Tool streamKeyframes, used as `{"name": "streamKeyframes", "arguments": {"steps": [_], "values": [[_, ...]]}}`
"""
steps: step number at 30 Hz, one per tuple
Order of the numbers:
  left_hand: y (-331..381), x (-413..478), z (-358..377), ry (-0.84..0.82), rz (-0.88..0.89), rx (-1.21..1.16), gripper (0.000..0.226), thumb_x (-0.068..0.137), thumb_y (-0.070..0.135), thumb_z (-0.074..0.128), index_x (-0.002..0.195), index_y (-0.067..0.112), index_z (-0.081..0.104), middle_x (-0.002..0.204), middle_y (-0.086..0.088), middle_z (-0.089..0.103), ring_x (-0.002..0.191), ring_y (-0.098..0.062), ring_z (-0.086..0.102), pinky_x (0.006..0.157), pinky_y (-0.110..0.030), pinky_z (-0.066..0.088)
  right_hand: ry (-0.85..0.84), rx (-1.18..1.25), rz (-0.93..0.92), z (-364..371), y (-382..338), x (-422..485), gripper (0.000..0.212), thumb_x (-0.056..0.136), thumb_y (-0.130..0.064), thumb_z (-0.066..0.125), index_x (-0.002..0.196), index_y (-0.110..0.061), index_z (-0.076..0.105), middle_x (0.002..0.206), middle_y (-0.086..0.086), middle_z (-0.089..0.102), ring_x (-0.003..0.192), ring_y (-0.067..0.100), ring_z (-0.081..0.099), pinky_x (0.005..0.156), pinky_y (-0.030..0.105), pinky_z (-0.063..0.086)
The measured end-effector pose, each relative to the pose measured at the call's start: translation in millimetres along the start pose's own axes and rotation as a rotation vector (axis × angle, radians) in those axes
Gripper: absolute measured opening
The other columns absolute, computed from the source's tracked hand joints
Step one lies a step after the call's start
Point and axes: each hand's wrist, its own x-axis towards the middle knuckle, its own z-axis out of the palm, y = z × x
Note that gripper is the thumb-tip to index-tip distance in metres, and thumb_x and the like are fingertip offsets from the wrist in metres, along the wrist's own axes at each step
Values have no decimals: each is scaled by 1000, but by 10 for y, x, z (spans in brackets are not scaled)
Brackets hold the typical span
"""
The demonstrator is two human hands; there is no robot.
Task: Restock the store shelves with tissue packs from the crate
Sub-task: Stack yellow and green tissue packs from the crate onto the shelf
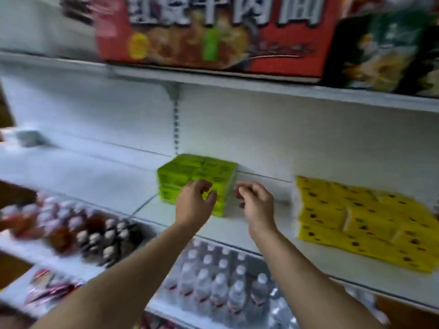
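Store shelf (95,176) carries a green tissue pack (197,172), room left; left hand (193,204) grip unclear, right hand (256,203) at its three o'clock loose, empty.

The green tissue pack (197,176) in the middle is bright lime with darker green print. To its right, the yellow tissue pack (356,222) is dotted with dark brown spots. The shelf (95,176) under them is white. Far above, a box (213,32) is red with white characters, beside dark green-and-black packets (384,51). The near bottles (213,288) are clear, with white caps and red labels.
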Motion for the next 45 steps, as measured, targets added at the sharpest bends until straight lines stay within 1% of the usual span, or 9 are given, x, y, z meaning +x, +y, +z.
{"name": "streamKeyframes", "arguments": {"steps": [3,7,16,20,26,29,36,41,45], "values": [[-855,-310,-1097,80,-135,130,31,80,31,58,100,10,68,98,-9,66,97,-27,59,81,-30,39,-256,16,97,1198,228,-581,32,89,3,52,71,-23,61,69,2,62,57,-1,56,57,18,41],[-1779,-852,-2411,197,-323,292,19,85,20,62,100,9,66,100,-11,66,100,-28,58,78,-30,36,-528,68,221,2607,446,-1492,25,87,3,53,74,-16,61,58,-3,60,46,0,54,46,12,41],[-3118,-2128,-4331,554,-784,320,15,85,14,63,98,11,68,90,-4,65,90,-22,61,70,-23,37,-1076,-65,339,4692,970,-3151,18,84,-3,58,76,-18,65,73,1,62,70,16,56,59,20,43],[-3782,-2562,-4660,632,-989,267,12,84,13,64,96,12,68,82,0,63,88,-21,63,71,-24,41,-1233,-184,398,5294,1400,-3574,21,85,2,56,76,-16,64,73,3,61,67,15,54,48,15,39],[-5020,-2732,-5065,699,-1239,213,18,84,15,64,101,12,68,97,-3,69,94,-17,63,77,-23,43,-1366,-373,482,6473,2260,-3867,17,87,1,55,79,-13,63,67,0,57,60,9,48,51,17,37],[-5625,-2855,-5200,726,-1416,177,19,83,16,65,102,14,68,96,-2,68,94,-18,62,81,-26,44,-1417,-495,525,7001,2793,-3989,28,84,0,58,66,-21,63,63,-2,58,60,11,49,58,20,35],[-6750,-3637,-5171,792,-1790,37,23,84,13,66,105,7,65,100,-12,67,98,-29,61,83,-33,44,-1564,-769,624,7676,3931,-4586,25,84,-7,59,67,-26,58,71,-4,60,72,17,58,66,30,43],[-7513,-4319,-4945,616,-1934,77,36,87,18,62,121,6,58,122,-14,61,114,-28,55,92,-35,42,-1651,-872,784,7692,4859,-5407,25,86,-5,58,68,-22,54,67,1,56,62,18,52,56,27,37],[-8190,-4779,-4848,398,-1891,212,45,90,19,58,132,6,49,133,-16,51,124,-30,47,99,-35,37,-1715,-955,887,7541,5591,-6198,23,85,-14,61,68,-26,51,90,4,60,90,26,61,77,33,46]]}}
